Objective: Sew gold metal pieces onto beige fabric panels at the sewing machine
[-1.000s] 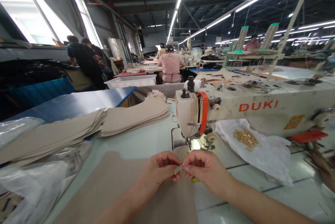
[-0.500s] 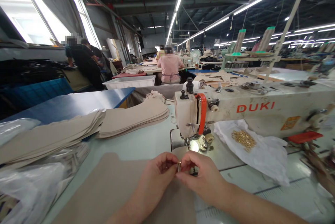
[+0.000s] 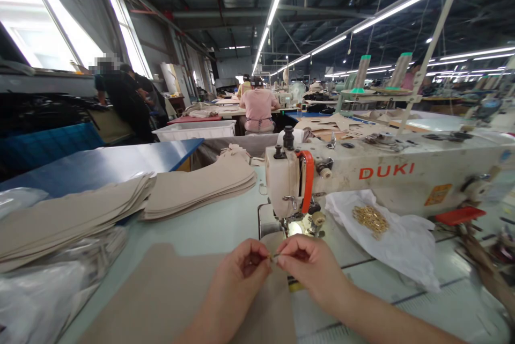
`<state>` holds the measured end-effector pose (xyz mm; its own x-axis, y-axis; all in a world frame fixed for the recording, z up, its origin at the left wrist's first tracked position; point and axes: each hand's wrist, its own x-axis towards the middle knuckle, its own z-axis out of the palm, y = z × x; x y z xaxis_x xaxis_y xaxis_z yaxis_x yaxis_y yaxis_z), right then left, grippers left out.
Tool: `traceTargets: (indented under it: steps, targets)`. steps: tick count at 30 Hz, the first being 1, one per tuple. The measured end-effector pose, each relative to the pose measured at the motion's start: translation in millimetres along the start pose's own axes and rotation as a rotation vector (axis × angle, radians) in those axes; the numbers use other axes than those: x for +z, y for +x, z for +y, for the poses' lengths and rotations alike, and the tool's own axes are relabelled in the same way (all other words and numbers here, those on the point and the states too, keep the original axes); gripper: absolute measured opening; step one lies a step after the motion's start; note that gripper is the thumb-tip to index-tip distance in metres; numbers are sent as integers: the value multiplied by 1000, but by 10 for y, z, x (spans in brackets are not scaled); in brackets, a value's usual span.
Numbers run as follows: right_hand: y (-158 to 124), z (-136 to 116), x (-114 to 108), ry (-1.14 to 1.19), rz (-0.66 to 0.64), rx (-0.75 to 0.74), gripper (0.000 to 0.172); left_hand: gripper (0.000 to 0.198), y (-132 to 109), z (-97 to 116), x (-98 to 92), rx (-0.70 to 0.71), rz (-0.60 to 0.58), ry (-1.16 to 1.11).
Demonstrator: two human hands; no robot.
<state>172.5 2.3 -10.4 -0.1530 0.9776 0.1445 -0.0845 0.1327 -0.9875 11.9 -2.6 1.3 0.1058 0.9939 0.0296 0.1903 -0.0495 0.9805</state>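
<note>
Just in front of the sewing machine's needle area, my left hand (image 3: 240, 275) pinches a small gold-coloured metal piece (image 3: 273, 257) between thumb and forefinger. My right hand (image 3: 313, 268) is closed in a pinch at the other side of the same piece, its fingertips nearly meeting the left ones. The piece is too small to name. Beneath both hands lies a flat beige panel (image 3: 161, 285), its narrow end reaching toward the needle. The white sewing machine (image 3: 338, 167) stands beyond, its lamp lit. A heap of similar gold-coloured pieces (image 3: 370, 219) rests on a white plastic bag (image 3: 406, 242).
Stacked beige panels (image 3: 197, 188) lie at the left of the table, with another stack (image 3: 76, 212) beside them. Clear plastic wrapping (image 3: 44, 290) is at the near left. Thread cones (image 3: 362, 73) stand behind the machine. A person in pink (image 3: 259, 105) sits farther back.
My hands have turned the small piece between the fingertips and parted slightly. The whole view has shifted a little, so the machine sits slightly farther left.
</note>
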Motion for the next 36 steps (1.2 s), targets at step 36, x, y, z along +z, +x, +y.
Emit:
traceTargets:
  steps: [36]
  targets:
    - [-32,-56,-120,-345,-128,-74,8,22,-90,94,-33,21,-156,332]
